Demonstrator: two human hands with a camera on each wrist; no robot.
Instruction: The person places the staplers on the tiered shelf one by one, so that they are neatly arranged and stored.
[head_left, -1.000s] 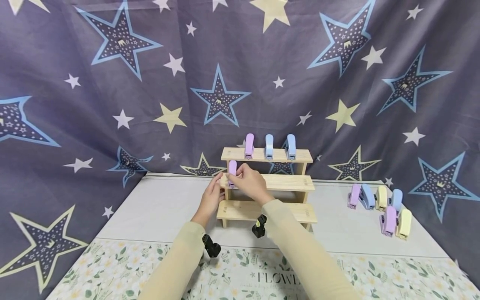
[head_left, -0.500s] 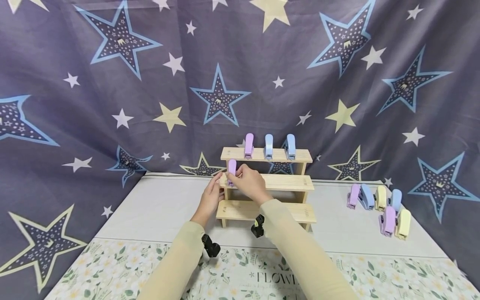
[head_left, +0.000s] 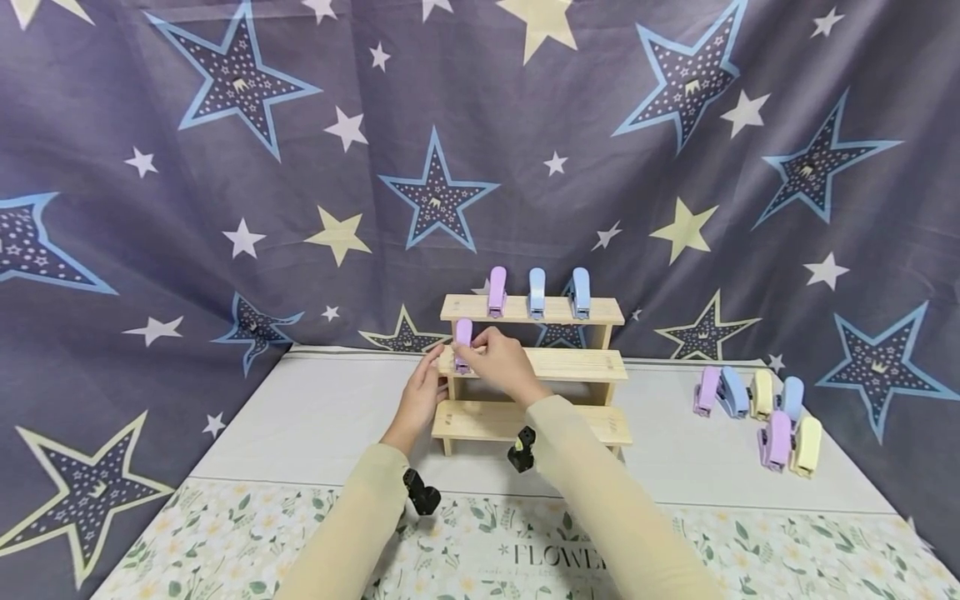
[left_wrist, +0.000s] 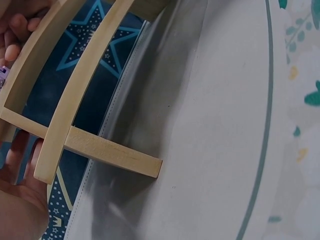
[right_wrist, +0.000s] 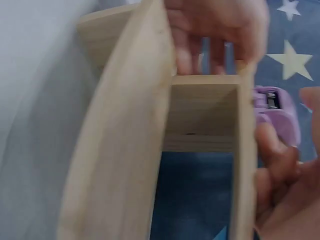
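Observation:
At the left end of the middle step of a three-tier wooden shelf (head_left: 577,365), a small purple stapler (head_left: 463,337) stands upright. My right hand (head_left: 498,360) pinches it low down between thumb and fingers. In the right wrist view, the purple stapler (right_wrist: 280,112) shows past the step's edge, beside my curled fingers (right_wrist: 277,165). My left hand (head_left: 420,396) rests against the shelf's left end, fingertips right at the middle step. Its fingers (left_wrist: 32,162) reach fairly straight behind the wooden upright in the left wrist view.
On the top step stand a purple stapler (head_left: 497,292) and two blue staplers (head_left: 536,292). Several more purple, blue and yellow staplers (head_left: 806,447) stand on the table at the right. The bottom step (head_left: 525,421) faces me. A starry curtain (head_left: 330,308) hangs behind.
My right wrist has turned slightly. The pinched stapler, my left hand and the shelf stay where they were.

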